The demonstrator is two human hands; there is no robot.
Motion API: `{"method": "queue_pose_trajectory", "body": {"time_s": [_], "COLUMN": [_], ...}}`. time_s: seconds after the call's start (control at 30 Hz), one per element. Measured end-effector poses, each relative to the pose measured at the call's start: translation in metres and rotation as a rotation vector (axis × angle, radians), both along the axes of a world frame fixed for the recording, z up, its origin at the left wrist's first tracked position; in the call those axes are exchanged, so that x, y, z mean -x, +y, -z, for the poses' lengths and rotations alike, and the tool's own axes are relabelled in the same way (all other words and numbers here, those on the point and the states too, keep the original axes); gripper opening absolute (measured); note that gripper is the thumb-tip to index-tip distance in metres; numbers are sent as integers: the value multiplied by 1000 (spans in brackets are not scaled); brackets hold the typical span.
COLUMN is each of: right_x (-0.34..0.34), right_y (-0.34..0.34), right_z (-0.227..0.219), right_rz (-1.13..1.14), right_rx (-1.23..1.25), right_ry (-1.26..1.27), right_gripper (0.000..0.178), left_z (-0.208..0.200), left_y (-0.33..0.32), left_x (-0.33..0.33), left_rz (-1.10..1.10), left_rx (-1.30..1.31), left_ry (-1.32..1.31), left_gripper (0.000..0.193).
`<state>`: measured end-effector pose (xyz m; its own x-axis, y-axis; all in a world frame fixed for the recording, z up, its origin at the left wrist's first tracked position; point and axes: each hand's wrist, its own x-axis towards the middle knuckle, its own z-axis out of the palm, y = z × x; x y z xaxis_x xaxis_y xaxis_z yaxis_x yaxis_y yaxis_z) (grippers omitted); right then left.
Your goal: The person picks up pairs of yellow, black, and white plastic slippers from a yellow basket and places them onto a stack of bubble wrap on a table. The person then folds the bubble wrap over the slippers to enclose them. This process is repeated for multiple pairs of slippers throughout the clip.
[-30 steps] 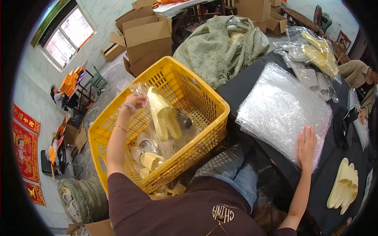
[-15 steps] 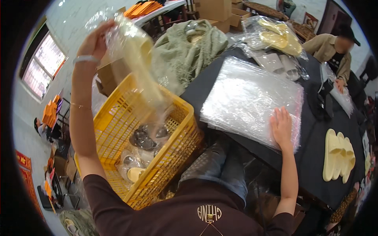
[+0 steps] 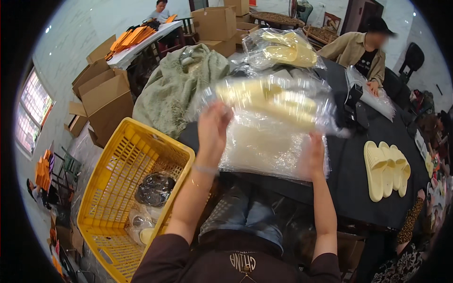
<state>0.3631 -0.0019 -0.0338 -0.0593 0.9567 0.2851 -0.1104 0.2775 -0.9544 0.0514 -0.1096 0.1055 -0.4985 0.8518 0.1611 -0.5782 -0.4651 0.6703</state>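
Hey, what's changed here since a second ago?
The left hand has carried the bagged yellow slippers up out of the yellow crate and rightward, over the clear plastic stack. The right hand no longer lies flat on that stack; it is by the bagged yellow slippers' right end, too blurred to tell whether it grips. The loose slippers stay on the black table.

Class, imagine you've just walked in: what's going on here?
The person's left hand holds a bag of pale yellow slippers above a stack of clear plastic on the black-covered table. The right hand, blurred, is near the bag's right side; its grip is unclear. Unbagged slippers lie farther right, and a yellow crate with bagged items stands at left. Across the table, a co-worker's hand is at more plastic.
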Motion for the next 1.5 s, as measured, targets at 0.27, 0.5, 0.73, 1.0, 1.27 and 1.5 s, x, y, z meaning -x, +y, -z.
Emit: {"method": "queue_pose_trajectory", "body": {"time_s": [0.27,0.5,0.73,1.0,1.27,1.5], "right_x": [-14,-20,-41,-57,-39,-4], "right_y": [-12,-6,0,47,58,60], "right_z": [-64,-55,-85,-113,-107,-99], "right_rz": [-44,-39,230,-201,-466,-483], "right_rx": [369,151,-5,587,582,14], "right_ry": [546,183,-409,-429,194,-469], "right_gripper": [64,56,35,66,24,34], "left_z": [73,56,64,41,95,103], "left_y": [-53,-66,-78,3,4,5], "left_x": [-20,0,9,31,16,17], "left_rz": [-58,-296,-832,-399,-251,-322], "left_rx": [311,520,483,359,607,602], "left_ry": [-72,388,1594,1523,1749,1808], "left_gripper": [43,31,35,36,55,52]}}
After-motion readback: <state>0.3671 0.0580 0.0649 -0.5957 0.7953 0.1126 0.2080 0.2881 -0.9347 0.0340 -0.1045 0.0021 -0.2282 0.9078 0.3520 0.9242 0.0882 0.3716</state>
